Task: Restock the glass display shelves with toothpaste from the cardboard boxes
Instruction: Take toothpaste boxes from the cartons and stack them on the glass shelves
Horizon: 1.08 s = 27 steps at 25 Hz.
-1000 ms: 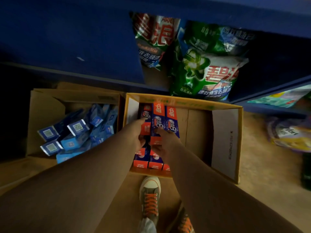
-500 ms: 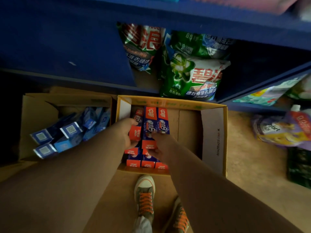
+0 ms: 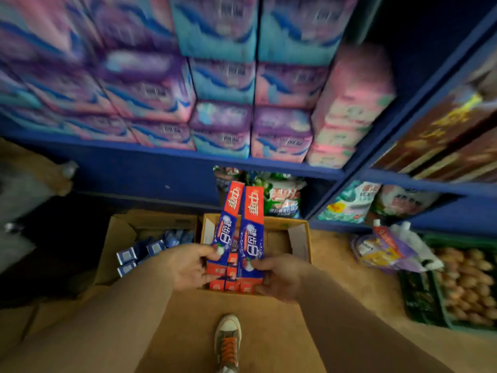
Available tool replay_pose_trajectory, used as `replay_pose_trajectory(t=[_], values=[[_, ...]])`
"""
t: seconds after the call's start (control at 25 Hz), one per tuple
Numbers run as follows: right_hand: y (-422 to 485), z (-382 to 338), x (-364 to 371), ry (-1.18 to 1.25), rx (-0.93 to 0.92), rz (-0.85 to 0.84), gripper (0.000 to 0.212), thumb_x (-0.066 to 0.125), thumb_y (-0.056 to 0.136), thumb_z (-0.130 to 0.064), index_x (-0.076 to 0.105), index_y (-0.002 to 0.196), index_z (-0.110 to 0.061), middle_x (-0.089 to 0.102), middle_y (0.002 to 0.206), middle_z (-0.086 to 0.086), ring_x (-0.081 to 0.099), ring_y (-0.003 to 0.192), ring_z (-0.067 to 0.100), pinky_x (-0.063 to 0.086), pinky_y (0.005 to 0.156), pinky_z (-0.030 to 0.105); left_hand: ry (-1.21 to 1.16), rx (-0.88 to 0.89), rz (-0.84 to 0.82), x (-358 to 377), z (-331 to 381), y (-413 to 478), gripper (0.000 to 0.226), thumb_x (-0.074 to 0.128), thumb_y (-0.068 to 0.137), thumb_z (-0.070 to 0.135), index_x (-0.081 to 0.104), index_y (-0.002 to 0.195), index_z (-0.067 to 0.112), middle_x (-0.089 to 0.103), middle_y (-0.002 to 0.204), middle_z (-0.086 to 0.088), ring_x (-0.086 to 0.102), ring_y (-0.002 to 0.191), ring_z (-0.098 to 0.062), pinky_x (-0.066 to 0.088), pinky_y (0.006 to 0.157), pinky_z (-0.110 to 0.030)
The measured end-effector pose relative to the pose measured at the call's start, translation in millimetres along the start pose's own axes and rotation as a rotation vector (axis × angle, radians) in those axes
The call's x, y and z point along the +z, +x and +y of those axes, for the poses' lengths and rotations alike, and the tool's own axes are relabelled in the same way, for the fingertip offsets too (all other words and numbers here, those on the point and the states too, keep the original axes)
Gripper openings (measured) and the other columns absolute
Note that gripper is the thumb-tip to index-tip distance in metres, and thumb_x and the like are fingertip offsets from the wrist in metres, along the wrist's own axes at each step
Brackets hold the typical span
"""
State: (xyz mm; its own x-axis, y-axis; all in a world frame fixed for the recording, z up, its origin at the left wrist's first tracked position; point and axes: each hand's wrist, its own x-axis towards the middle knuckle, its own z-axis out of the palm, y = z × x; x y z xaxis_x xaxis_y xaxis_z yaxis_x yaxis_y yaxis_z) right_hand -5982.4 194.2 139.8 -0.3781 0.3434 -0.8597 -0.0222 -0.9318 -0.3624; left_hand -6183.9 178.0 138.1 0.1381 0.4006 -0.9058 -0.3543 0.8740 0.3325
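The fingers (image 3: 212, 255) of the left hand (image 3: 188, 267) curl round the lower end of one toothpaste box (image 3: 228, 219), thumb on its face. The right hand (image 3: 279, 278) pinches the lower end of a second toothpaste box (image 3: 251, 224) just beside it. Both are held up, pointing away from the person, above the open cardboard box (image 3: 297, 238), where more red toothpaste packs (image 3: 231, 285) lie. Left of it, another carton (image 3: 126, 232) holds blue packs (image 3: 156, 247).

Arms out fwd; L hand (image 3: 188, 265) & R hand (image 3: 282, 277) side by side, each gripping a toothpaste box (image 3: 227, 224).
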Motion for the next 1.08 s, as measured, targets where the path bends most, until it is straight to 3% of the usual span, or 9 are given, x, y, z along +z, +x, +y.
replay_pose_trajectory(t=[0.16,0.28,0.32,0.4,0.48,0.64,0.8,0.96,1.08], values=[[-85,-16,15,-0.008,-0.249,-0.094,0.038,0.06,0.082,0.012,0.06,0.115,-0.007,0.073,0.103,0.012,0.068,0.098,0.03,0.054,0.088,0.046,0.023,0.228,-0.179,47,3,-84,0.045,0.052,0.072,-0.017,0.059,0.108,0.009,0.071,0.098,-0.015,0.07,0.081,-0.024,0.058,0.071,-0.034],[-161,-37,24,-0.095,-0.414,-0.052,0.046,0.055,0.076,0.022,0.054,0.109,-0.011,0.069,0.107,0.016,0.065,0.105,0.037,0.051,0.09,0.055,0.071,0.366,-0.255,81,12,-152,0.075,0.05,0.058,-0.02,0.047,0.126,0.012,0.062,0.118,-0.023,0.064,0.101,-0.035,0.054,0.082,-0.045],[-190,-47,30,-0.142,-0.469,-0.026,0.05,0.052,0.076,0.022,0.051,0.112,-0.013,0.068,0.108,0.016,0.065,0.103,0.037,0.052,0.088,0.055,0.087,0.416,-0.285,95,19,-177,0.074,0.045,0.061,-0.022,0.046,0.127,0.013,0.06,0.123,-0.023,0.061,0.105,-0.038,0.053,0.083,-0.047],[-240,-66,43,-0.235,-0.601,0.025,0.058,0.042,0.075,0.021,0.047,0.117,-0.018,0.067,0.102,0.01,0.063,0.089,0.028,0.055,0.07,0.04,0.109,0.523,-0.327,123,32,-223,0.073,0.029,0.069,-0.024,0.045,0.129,0.016,0.058,0.127,-0.022,0.058,0.111,-0.04,0.051,0.084,-0.05],[-296,-86,61,-0.329,-0.783,0.049,0.063,0.038,0.076,0.018,0.046,0.122,-0.024,0.067,0.099,0.005,0.061,0.082,0.021,0.051,0.058,0.029,0.177,0.671,-0.335,153,47,-277,0.075,0.023,0.071,-0.022,0.047,0.127,0.023,0.061,0.121,-0.02,0.061,0.101,-0.038,0.048,0.083,-0.05],[-392,-122,94,-0.26,-1.058,-0.101,0.048,0.05,0.094,-0.001,0.047,0.13,-0.034,0.071,0.111,0.004,0.069,0.096,0.025,0.057,0.081,0.045,0.174,0.882,-0.45,199,73,-373,0.05,0.046,0.083,-0.006,0.051,0.125,0.021,0.067,0.111,-0.016,0.066,0.084,-0.033,0.051,0.08,-0.053],[-452,-146,118,-0.283,-1.238,-0.197,0.04,0.051,0.099,-0.015,0.046,0.134,-0.035,0.069,0.118,0.005,0.068,0.104,0.029,0.056,0.083,0.049,0.096,1.031,-0.507,230,90,-439,0.043,0.062,0.082,0.027,0.058,0.124,0.018,0.069,0.111,-0.015,0.071,0.08,-0.03,0.057,0.068,-0.048],[-500,-180,143,-0.385,-1.373,-0.009,0.034,0.055,0.098,-0.021,0.051,0.128,-0.037,0.071,0.113,-0.001,0.07,0.098,0.022,0.058,0.084,0.046,0.071,1.153,-0.52,247,121,-488,0.042,0.062,0.086,0.023,0.056,0.126,0.015,0.069,0.112,-0.015,0.068,0.098,-0.034,0.057,0.077,-0.048],[-527,-220,152,-0.538,-1.498,0.324,0.035,0.057,0.095,-0.024,0.051,0.129,-0.031,0.069,0.11,-0.004,0.068,0.092,0.016,0.057,0.076,0.034,0.023,1.274,-0.534,255,155,-510,0.033,0.062,0.085,0.009,0.056,0.118,0.014,0.07,0.104,-0.014,0.067,0.091,-0.033,0.055,0.079,-0.045]])
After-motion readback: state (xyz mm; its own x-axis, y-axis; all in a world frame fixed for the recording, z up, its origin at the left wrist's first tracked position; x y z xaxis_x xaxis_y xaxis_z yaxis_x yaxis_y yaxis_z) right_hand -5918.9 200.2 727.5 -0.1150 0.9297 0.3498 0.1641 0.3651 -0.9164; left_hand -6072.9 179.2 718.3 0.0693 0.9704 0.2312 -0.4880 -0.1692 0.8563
